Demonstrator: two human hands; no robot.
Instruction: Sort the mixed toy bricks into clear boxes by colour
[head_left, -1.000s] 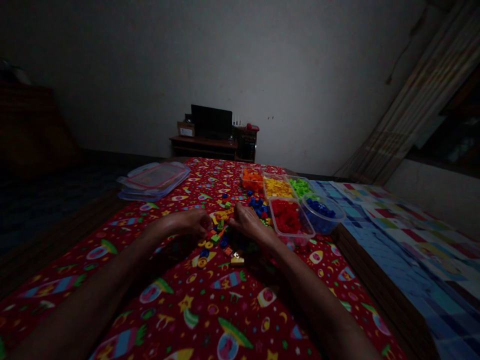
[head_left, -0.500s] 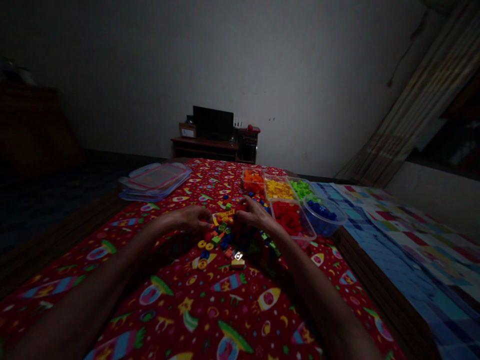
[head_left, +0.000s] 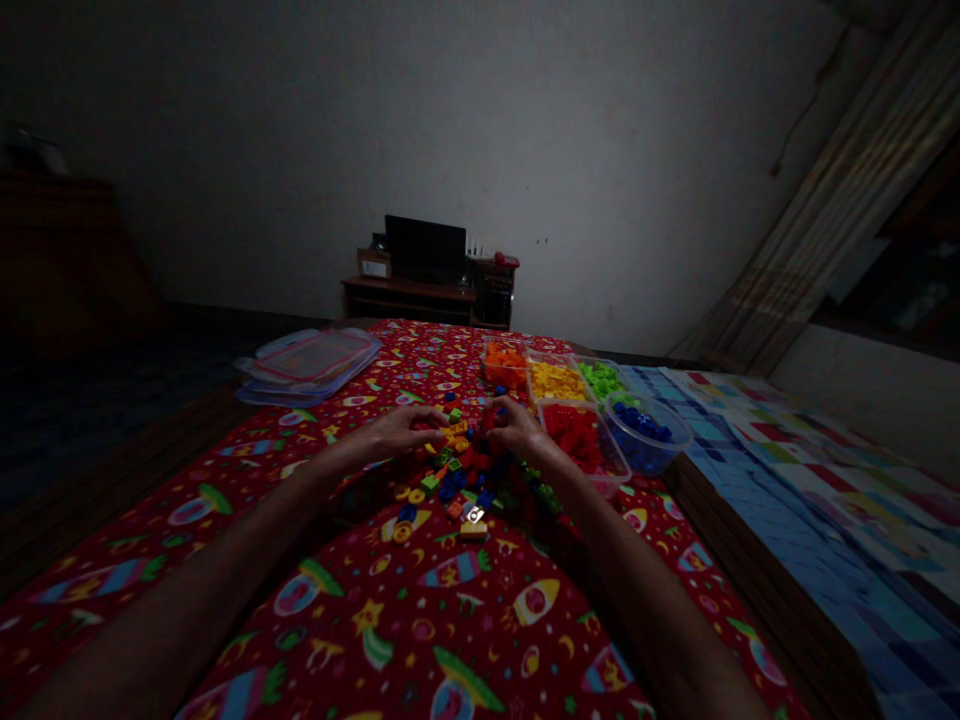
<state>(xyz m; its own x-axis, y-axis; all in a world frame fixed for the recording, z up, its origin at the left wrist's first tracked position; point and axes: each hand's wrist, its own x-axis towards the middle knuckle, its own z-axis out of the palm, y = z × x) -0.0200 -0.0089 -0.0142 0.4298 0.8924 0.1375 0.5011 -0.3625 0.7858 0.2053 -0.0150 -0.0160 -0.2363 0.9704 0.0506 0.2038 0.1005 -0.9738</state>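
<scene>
A mixed pile of small toy bricks (head_left: 454, 465) in red, blue, green, yellow and orange lies on a red patterned cloth (head_left: 360, 570). My left hand (head_left: 405, 430) reaches over the pile's left side, its thumb and fingers apart. On the opposite side, my right hand (head_left: 516, 430) has its fingers curled round red bricks (head_left: 487, 420), partly hidden in the dim light. Yellow ring-shaped pieces (head_left: 403, 532) and a pale yellow brick (head_left: 473, 531) lie at the near edge of the pile.
Right of the pile stand clear boxes of orange bricks (head_left: 505, 365), yellow bricks (head_left: 556, 381), green bricks (head_left: 600, 380) and red bricks (head_left: 574, 435), plus a round tub (head_left: 651, 460) of blue bricks. Stacked lids (head_left: 311, 360) lie far left. A wooden edge (head_left: 750, 570) runs along the right.
My left hand has shifted right over the pile and its fingers have spread. My right hand has drawn slightly right, uncovering more bricks between the hands.
</scene>
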